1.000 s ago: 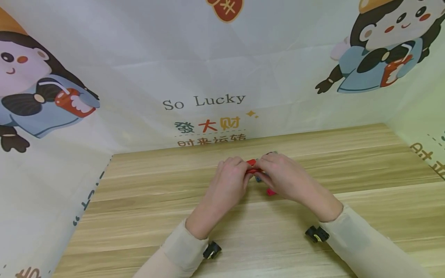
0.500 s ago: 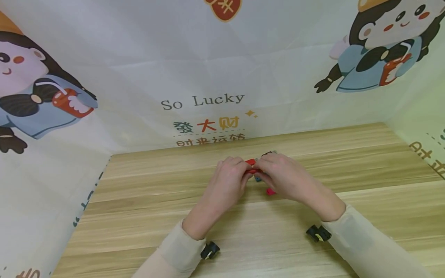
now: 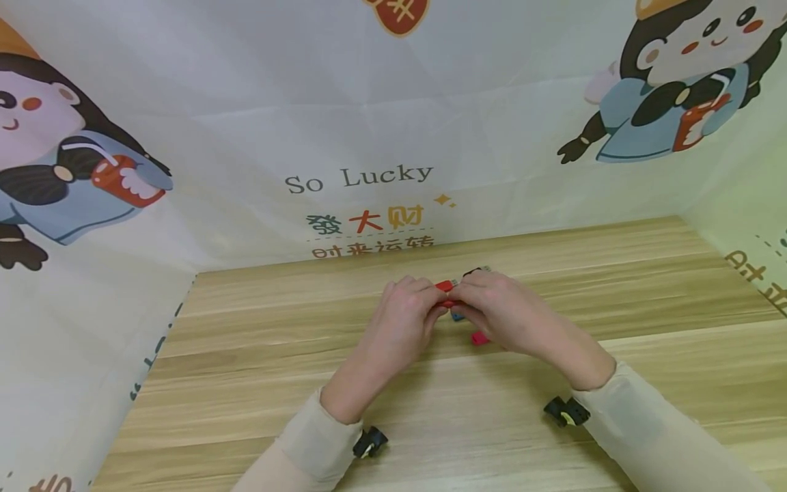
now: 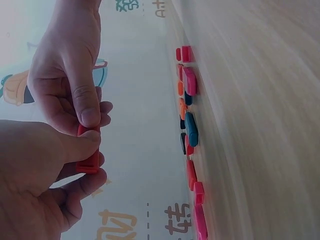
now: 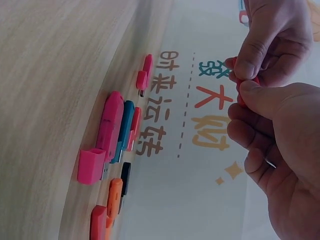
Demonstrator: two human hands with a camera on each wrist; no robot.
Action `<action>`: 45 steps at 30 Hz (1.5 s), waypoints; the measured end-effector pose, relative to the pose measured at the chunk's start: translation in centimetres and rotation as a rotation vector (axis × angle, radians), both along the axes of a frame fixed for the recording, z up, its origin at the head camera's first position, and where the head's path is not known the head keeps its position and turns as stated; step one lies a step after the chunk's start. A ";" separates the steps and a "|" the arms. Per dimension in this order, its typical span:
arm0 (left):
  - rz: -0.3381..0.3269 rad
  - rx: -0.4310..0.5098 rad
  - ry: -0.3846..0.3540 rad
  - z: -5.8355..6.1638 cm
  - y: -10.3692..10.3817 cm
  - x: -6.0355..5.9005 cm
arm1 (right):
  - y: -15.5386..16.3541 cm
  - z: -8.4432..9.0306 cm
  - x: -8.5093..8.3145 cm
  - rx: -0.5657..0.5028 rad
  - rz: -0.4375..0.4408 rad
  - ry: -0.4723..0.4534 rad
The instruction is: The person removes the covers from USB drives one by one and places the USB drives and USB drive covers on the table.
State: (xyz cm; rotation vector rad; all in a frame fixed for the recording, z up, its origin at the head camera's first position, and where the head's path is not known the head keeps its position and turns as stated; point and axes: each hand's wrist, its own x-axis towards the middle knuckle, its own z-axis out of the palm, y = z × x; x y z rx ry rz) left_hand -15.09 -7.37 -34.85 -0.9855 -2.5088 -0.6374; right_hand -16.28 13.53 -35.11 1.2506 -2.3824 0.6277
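Both hands meet over the table and hold one red USB flash drive [image 4: 89,164] between their fingertips. In the left wrist view the left hand [image 4: 35,170] pinches its lower part, thumb across the red body. The right hand [image 4: 70,65] pinches the upper end. From the right wrist view, the right hand [image 5: 295,140] is nearest and the left hand [image 5: 280,40] is above, with a little red [image 5: 241,99] showing at the fingers. Fingers hide most of the drive in the head view, where the left hand [image 3: 402,314] and right hand [image 3: 507,311] nearly touch.
On the wooden table [image 3: 277,355] lie several flash drives: pink [image 5: 111,120], teal [image 5: 124,131], orange [image 5: 114,195], black [image 5: 126,177] and red [image 3: 443,285] with a silver plug. A pink cap [image 5: 90,167] lies among them. A printed cloth wall [image 3: 246,137] stands behind.
The hands stay in nearly the same place, still on the red flash drive. Slightly less of it shows between the fingertips. The loose drives have not moved.
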 end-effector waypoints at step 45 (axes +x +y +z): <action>0.017 0.025 0.047 0.0 -0.1 0.2 | -0.5 -0.2 0.2 -0.050 -0.028 0.079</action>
